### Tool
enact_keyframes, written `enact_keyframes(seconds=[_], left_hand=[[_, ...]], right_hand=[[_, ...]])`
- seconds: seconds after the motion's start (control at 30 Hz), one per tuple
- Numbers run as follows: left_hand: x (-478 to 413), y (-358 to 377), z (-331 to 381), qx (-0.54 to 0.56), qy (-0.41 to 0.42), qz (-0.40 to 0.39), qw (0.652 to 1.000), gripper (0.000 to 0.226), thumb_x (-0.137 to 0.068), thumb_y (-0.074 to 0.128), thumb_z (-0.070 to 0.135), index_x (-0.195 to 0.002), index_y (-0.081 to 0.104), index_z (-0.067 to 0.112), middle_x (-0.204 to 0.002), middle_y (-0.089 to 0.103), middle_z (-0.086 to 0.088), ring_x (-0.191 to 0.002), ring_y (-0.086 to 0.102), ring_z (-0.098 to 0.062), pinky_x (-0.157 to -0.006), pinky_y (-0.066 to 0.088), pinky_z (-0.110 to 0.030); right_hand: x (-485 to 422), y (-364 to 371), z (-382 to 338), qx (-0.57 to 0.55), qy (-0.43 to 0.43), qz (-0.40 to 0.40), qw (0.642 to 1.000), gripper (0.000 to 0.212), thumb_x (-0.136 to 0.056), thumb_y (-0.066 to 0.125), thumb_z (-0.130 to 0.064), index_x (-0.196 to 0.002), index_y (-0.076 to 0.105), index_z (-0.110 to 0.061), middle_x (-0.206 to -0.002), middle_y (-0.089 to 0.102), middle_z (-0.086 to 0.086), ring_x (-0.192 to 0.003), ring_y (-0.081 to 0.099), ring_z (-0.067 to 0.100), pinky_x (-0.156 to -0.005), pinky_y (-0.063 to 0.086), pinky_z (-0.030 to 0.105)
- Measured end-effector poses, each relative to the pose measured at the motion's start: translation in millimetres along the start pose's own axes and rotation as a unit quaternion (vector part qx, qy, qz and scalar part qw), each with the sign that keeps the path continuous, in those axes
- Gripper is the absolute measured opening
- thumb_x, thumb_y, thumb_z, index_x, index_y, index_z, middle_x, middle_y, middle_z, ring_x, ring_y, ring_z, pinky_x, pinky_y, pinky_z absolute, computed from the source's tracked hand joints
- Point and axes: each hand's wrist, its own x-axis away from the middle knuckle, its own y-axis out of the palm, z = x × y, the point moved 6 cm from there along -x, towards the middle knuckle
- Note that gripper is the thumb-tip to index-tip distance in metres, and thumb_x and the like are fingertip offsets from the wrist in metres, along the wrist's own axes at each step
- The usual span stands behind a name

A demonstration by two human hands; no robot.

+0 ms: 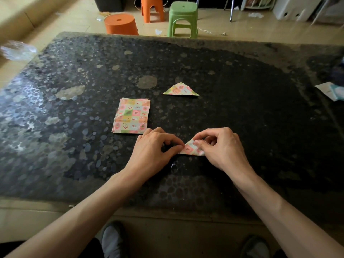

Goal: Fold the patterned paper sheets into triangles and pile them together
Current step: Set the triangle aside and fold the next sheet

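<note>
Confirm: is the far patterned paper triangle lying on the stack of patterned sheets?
No, the far patterned paper triangle lies on the dark table, apart from the stack of patterned sheets.

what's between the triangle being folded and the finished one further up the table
Nothing visible: only bare table lies between the triangle being folded and the finished triangle. The flat sheet stack sits left of that path.

A dark speckled table [242, 108] stands on tan floor tiles [242, 28], with orange stools [121, 24] and a green stool [183, 19] beyond.
</note>
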Motion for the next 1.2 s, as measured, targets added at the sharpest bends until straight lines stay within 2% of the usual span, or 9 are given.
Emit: enact_keyframes(seconds=[0.2, 0.43, 0.6, 0.77, 0.93, 1.07, 1.2], left_hand=[[0.7, -0.4, 0.8, 0.000, 0.006, 0.002, 1.000, 0.007, -0.087, 0.073, 0.051, -0.094, 0.072, 0.054, -0.086, 0.051, 0.019, -0.090, 0.047, -0.005, -0.076, 0.034, -0.028], [0.4, 1.9, 6.8, -0.011, 0.038, -0.018, 0.999, 0.015, -0.090, 0.068, 0.049, -0.103, 0.072, 0.057, -0.096, 0.051, 0.017, -0.093, 0.046, -0.005, -0.083, 0.033, -0.025], [-0.3, 0.9, 6.3, -0.022, 0.041, -0.020, 0.999, 0.016, -0.091, 0.066, 0.052, -0.104, 0.070, 0.060, -0.094, 0.049, 0.018, -0.092, 0.044, -0.005, -0.084, 0.032, -0.026], [-1.0, 2.5, 4.6, -0.029, 0.041, -0.023, 0.998, 0.017, -0.091, 0.065, 0.053, -0.106, 0.071, 0.059, -0.093, 0.045, 0.022, -0.093, 0.043, -0.006, -0.086, 0.033, -0.027], [-1.7, 2.8, 4.2, -0.029, 0.040, -0.028, 0.998, 0.018, -0.091, 0.063, 0.054, -0.106, 0.071, 0.059, -0.094, 0.046, 0.020, -0.094, 0.044, -0.007, -0.088, 0.037, -0.030], [-1.7, 2.7, 4.2, -0.025, 0.047, -0.033, 0.998, 0.020, -0.088, 0.059, 0.058, -0.106, 0.069, 0.061, -0.092, 0.044, 0.023, -0.094, 0.042, -0.004, -0.088, 0.036, -0.030], [-2.5, 1.1, 3.1, -0.035, 0.055, -0.040, 0.997, 0.017, -0.089, 0.065, 0.058, -0.105, 0.067, 0.064, -0.092, 0.044, 0.025, -0.096, 0.038, -0.004, -0.089, 0.032, -0.030]], right_hand=[[0.1, 0.9, 0.2, -0.005, 0.008, -0.001, 1.000, 0.006, -0.092, 0.077, -0.035, -0.096, 0.075, -0.039, -0.096, 0.069, -0.014, -0.094, 0.065, 0.009, -0.078, 0.061, 0.033], [-1.2, 2.5, 0.5, -0.007, 0.009, -0.003, 1.000, 0.008, -0.092, 0.077, -0.033, -0.092, 0.073, -0.040, -0.096, 0.068, -0.014, -0.092, 0.065, 0.009, -0.079, 0.061, 0.033], [0.9, 1.3, -0.4, -0.018, -0.006, 0.003, 1.000, 0.009, -0.091, 0.078, -0.030, -0.100, 0.078, -0.034, -0.100, 0.072, -0.010, -0.093, 0.066, 0.008, -0.078, 0.059, 0.027], [3.2, -3.4, -1.1, 0.027, -0.039, 0.038, 0.998, 0.011, -0.088, 0.081, -0.034, -0.098, 0.079, -0.037, -0.105, 0.055, -0.009, -0.096, 0.056, 0.008, -0.069, 0.042, 0.017], [2.9, -7.7, -0.5, 0.036, -0.048, 0.029, 0.998, 0.014, -0.088, 0.080, -0.036, -0.102, 0.080, -0.036, -0.103, 0.053, -0.010, -0.089, 0.052, 0.005, -0.064, 0.035, 0.013], [5.0, -8.8, -3.5, 0.051, -0.062, 0.003, 0.997, 0.018, -0.087, 0.079, -0.046, -0.103, 0.078, -0.037, -0.104, 0.050, -0.013, -0.082, 0.049, 0.003, -0.062, 0.033, 0.014], [6.7, -7.5, -4.7, 0.063, -0.066, -0.034, 0.995, 0.037, -0.076, 0.081, -0.062, -0.105, 0.073, -0.039, -0.106, 0.046, -0.014, -0.087, 0.049, 0.002, -0.065, 0.036, 0.016]])
